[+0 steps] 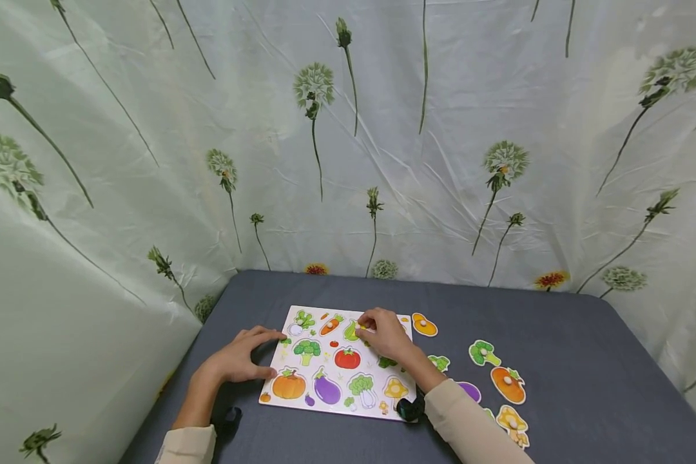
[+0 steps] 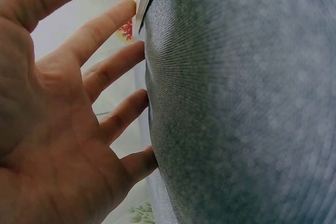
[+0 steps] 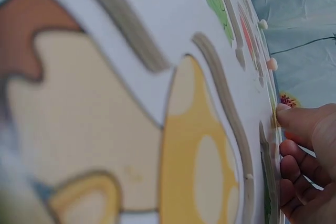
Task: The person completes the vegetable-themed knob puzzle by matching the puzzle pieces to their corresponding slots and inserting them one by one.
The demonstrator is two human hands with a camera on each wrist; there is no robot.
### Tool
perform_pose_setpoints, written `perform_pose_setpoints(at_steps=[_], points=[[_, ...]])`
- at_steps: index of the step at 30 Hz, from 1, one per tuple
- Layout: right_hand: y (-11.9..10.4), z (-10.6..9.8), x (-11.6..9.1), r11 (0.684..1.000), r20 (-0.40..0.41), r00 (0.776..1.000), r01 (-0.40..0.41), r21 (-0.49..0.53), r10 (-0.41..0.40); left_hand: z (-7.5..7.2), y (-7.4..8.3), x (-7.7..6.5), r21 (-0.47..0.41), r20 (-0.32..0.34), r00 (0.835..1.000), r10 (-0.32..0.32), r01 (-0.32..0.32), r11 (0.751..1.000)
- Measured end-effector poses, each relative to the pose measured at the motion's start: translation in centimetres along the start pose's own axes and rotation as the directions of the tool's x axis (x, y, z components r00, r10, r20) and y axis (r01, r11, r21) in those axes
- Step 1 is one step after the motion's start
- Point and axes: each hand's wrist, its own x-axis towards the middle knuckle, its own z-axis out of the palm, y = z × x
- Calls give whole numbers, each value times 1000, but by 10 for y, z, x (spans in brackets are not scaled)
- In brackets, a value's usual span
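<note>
A white puzzle board (image 1: 325,412) with printed vegetables lies on the grey table. My left hand (image 1: 240,357) spreads at its left edge, fingertips and thumb right at the rim; in the left wrist view the fingers (image 2: 116,69) are extended and apart. My right hand (image 1: 385,334) reaches over the board's upper middle, its thumb and fingers pinching at a green pear-shaped puzzle piece (image 1: 350,331). Its grip point is hidden by the fingers. Left of this piece, a carrot piece (image 1: 329,327) and a white turnip piece (image 1: 297,328) sit in the board, their knobs standing up.
Right of the board lie loose pieces: an orange-yellow one (image 1: 425,325), a broccoli (image 1: 481,353), a pumpkin (image 1: 507,386), a mushroom (image 1: 509,422) and a purple one (image 1: 470,390) partly behind the right sleeve (image 1: 464,419). A flower-print curtain (image 1: 348,161) hangs behind the table (image 1: 586,386).
</note>
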Motion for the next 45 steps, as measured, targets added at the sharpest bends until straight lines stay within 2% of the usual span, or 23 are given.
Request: perform_pose_setpoints(at_steps=[10,17,30,45], points=[[5,-10,-2,999,62,997,38,32,-40,-1,-1,0,9,12,1000,-13,13,1000],[8,-22,-8,999,80,997,14,47,-18,0,-2,0,6,16,1000,-18,18,1000],[12,-50,-22,1000,53,998,25,9,-26,1,-4,1,11,13,1000,-12,12,1000],[37,-76,-35,999,20,1000,5,-46,-4,0,-2,0,12,12,1000,-5,5,1000]])
